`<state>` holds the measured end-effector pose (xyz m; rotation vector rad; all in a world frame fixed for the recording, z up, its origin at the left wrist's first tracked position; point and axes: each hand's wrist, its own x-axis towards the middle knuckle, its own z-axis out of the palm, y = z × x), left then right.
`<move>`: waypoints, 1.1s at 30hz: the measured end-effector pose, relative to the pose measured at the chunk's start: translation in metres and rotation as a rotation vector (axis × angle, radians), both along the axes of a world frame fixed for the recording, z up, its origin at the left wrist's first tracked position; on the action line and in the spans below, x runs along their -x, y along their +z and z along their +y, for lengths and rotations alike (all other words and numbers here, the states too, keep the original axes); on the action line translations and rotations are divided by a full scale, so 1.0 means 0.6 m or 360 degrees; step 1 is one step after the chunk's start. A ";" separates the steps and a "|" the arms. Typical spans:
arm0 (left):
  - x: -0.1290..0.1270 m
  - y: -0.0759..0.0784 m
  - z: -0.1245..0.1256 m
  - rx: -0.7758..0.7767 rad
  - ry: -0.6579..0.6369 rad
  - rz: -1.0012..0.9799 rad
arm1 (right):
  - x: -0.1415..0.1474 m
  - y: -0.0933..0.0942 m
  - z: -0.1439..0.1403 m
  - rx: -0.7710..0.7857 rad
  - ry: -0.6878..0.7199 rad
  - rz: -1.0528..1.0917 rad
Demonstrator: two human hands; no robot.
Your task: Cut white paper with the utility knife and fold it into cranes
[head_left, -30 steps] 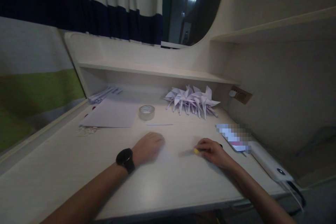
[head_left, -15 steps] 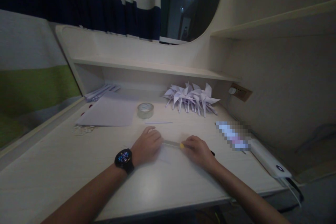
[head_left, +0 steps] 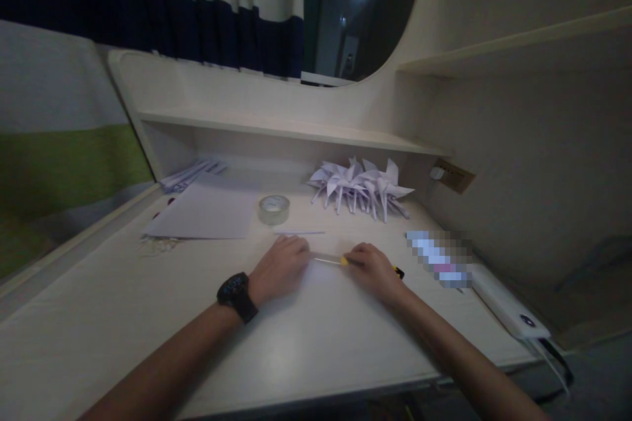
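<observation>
Both forearms (head_left: 170, 355) angle inward, right hand (head_left: 372, 271) grasping a cutter (head_left: 344, 261), left hand (head_left: 280, 270) palm-down, its grip unclear.

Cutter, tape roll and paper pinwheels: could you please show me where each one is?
Cutter (head_left: 344, 262), head view: yellow front end of the handle.
Tape roll (head_left: 274, 216), head view: near outer side.
Paper pinwheels (head_left: 359, 183), head view: folded paper around the bunch's middle.
</observation>
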<state>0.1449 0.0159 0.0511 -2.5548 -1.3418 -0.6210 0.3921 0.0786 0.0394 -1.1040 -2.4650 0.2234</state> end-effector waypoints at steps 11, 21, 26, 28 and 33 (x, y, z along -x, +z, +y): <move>-0.006 -0.009 -0.035 -0.0305 -0.0032 0.0297 | 0.009 -0.024 -0.007 -0.0112 -0.0024 -0.0016; -0.009 -0.006 -0.045 -0.0552 -0.0122 0.0346 | 0.010 -0.033 -0.018 -0.0204 -0.0087 0.0004; -0.002 -0.012 -0.039 -0.0457 -0.0122 0.0280 | 0.010 -0.029 -0.023 -0.0183 -0.0050 0.0062; 0.001 -0.014 -0.037 -0.0444 -0.0110 0.0242 | 0.010 -0.030 -0.022 -0.0181 -0.0012 0.0081; 0.005 -0.016 -0.033 -0.0422 -0.0073 0.0231 | 0.008 -0.039 -0.017 -0.0206 0.0143 0.0170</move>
